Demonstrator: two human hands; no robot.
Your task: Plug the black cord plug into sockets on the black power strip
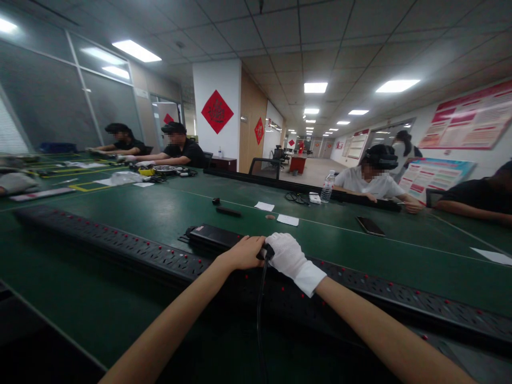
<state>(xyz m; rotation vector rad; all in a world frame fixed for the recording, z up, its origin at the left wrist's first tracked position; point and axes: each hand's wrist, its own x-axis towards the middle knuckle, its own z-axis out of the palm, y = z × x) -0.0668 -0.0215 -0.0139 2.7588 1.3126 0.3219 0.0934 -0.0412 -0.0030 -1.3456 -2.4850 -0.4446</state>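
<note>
My left hand (pixel 247 252), bare, is closed at the near right end of a long black box-shaped device (pixel 212 237) with a pale label. In a white glove, my right hand (pixel 288 258) pinches the black end of a cable (pixel 260 320) right beside the left fingers. The cable drops from there toward me. Both hands meet, so the exact contact between cable end and device is hidden. Beneath them runs a long black power strip (pixel 132 240) with red dots along its sockets.
Farther back lie a small black bar (pixel 228 212), paper slips (pixel 288 220), a phone (pixel 370 225), a coiled black cable (pixel 296 198) and a water bottle (pixel 328 186). Several people sit around the green table (pixel 168 202). Another power strip section (pixel 400 290) extends right.
</note>
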